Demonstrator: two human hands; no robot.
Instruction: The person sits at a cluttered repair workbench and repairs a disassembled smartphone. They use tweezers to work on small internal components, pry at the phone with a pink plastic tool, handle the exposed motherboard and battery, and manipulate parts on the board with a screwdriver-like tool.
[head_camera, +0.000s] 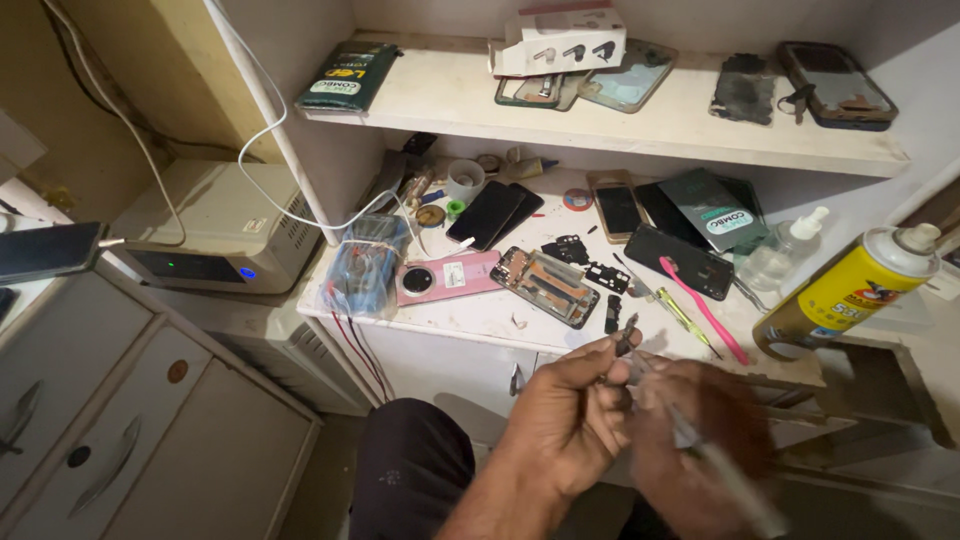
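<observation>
Two bare hands are working close together: left hand is pinching a small dark part, blurred right hand is gripping a thin metal tool above the cluttered white workbench.

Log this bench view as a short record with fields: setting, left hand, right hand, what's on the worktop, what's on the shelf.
Setting: white worktop under a wall shelf
Left hand: pinches a small dark part
Right hand: blurred, holds a thin tool
Worktop: opened phone frame, pink phone, pink toothbrush, yellow spray can
Shelf: white box, phone back covers
</observation>
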